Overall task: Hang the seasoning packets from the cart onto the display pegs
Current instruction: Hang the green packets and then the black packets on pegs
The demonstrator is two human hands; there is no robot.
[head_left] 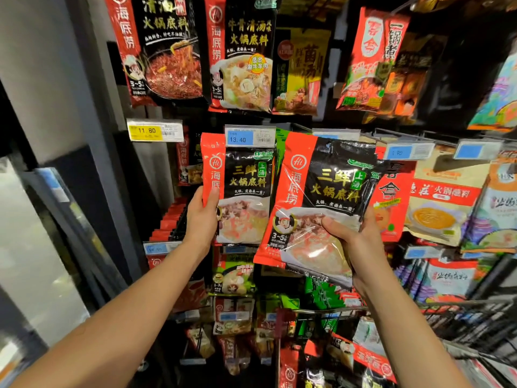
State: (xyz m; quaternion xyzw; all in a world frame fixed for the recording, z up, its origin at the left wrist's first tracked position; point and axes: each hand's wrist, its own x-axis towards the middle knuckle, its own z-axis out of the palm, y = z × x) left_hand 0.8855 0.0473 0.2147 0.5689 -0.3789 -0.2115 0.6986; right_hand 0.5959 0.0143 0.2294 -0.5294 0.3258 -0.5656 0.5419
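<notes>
1. Two matching red-and-black seasoning packets are sitting side by side at the display's middle row. The left packet (246, 191) is hanging upright with its top edge tucked behind the blue price tag (249, 136), so whether it is already riding on a peg is hidden.
2. The left hand (202, 217) is pinching that packet's left edge, thumb on the front and fingers behind; it appears to be steadying the packet rather than carrying it.
3. The right hand (355, 242) is gripping the right packet (316, 203) near its lower right corner, thumb pressing across the clear front and fingers wrapping behind. This packet is meeting or overlapping the left packet's right edge.
4. The right packet's long axis is leaning, top tipped toward the right, so its top edge is lying up and away from the grip, just right of the blue price tag. The right hand is the nearer one for hanging it; the top is probably needing a swing leftward and a levelling to meet the peg.
5. The cart (461, 317) is standing at the display's lower right corner, holding more packets.
</notes>
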